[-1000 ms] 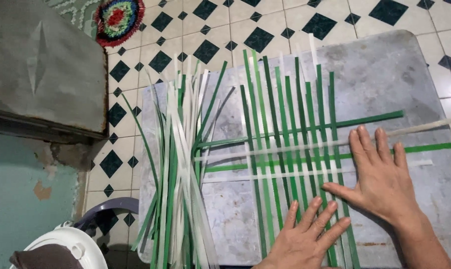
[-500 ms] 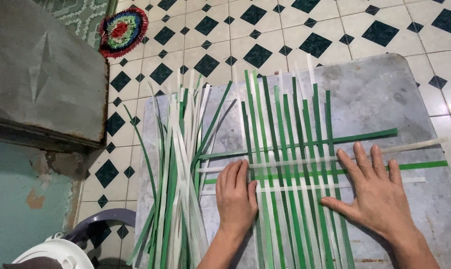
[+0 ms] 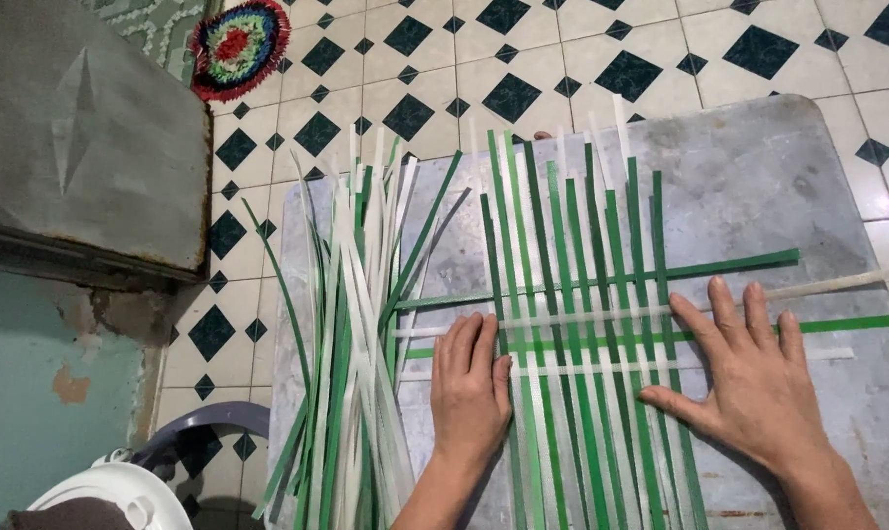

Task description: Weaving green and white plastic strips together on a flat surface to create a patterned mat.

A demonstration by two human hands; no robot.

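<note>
Two flat open hands, left hand (image 3: 471, 378) and right hand (image 3: 754, 378), press the woven strips (image 3: 572, 334); thin, bendy, slippery, best held near crossings.

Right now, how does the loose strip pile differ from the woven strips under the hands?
The loose pile lies jumbled, strips overlapping at angles; the woven strips lie parallel, crossed by horizontal ones. The left hand and right hand press the woven strips; nothing touches the pile. Both mix green and white on the board.
</note>
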